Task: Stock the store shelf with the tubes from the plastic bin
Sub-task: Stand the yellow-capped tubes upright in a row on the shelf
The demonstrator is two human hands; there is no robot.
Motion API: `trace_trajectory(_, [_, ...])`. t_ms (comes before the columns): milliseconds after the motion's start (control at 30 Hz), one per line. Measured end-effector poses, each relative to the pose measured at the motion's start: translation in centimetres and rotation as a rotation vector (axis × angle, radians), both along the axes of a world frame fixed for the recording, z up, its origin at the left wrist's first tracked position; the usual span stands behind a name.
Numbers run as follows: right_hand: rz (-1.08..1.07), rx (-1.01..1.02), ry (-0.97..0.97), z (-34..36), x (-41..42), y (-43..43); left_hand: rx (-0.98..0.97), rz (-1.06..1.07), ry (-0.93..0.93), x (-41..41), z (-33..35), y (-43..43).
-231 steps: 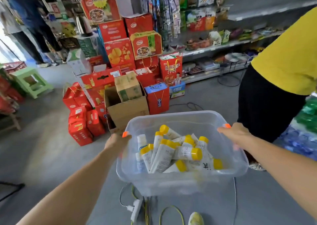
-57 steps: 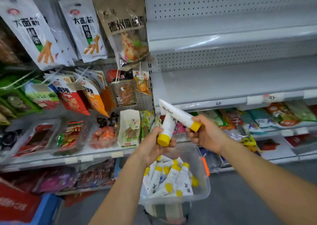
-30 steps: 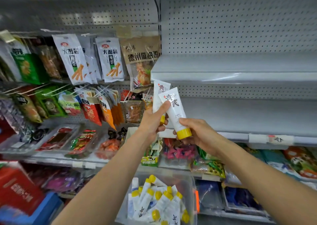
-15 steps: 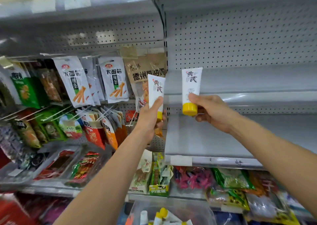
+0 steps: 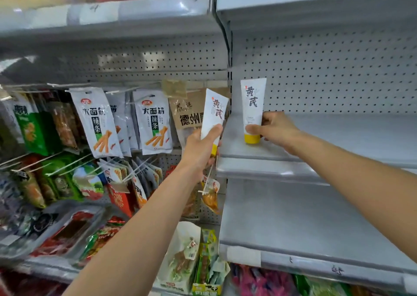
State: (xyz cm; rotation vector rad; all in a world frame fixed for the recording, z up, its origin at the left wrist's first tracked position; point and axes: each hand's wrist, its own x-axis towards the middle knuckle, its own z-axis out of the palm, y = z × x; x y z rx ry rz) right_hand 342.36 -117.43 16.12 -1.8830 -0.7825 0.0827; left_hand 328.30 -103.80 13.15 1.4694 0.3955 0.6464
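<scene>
The fingers (image 5: 252, 128) of the right hand (image 5: 276, 128) are curled round the low part of the right tube (image 5: 252, 103), in the middle of the frame. The fingers (image 5: 215, 130) of the left hand (image 5: 198, 148) are wrapped round the left tube (image 5: 214, 112), just beside it.

The biggest thing is the grey shelf (image 5: 338, 138), across the right half of the frame. It looks bare and wide, so there is lots of room to the right. The top shelf (image 5: 316, 4) is high over the tubes, so nothing should bump there. Snack bags (image 5: 97, 124) hang at the left, close behind the left tube, so that hand should go right.

The tubes look light, soft and smooth, I think. A hard squeeze may dent them, and a loose hold may let them slip. They are tall and thin, so they may tip over.

The best spot to hold is low down, near the yellow cap (image 5: 252, 139). That cap is at the shelf. I cannot tell if it touches. The front edge is near, so set it well back.
</scene>
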Motion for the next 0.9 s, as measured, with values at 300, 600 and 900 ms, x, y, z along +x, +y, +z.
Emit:
trace_trajectory(300, [0.052, -0.086, 0.001, -0.4, 8.2, 4.5, 0.11, 0.072, 0.049, 4.7, 1.1, 2.0])
trace_trajectory(600, [0.097, -0.099, 0.006, -0.4, 11.9, 7.1, 0.119, 0.037, 0.022, 8.2, 1.6, 3.7])
trace_trajectory(900, [-0.103, -0.179, -0.114, 0.8, 9.9, 5.8, 0.069, 0.005, -0.018, 8.5, 1.7, 3.8])
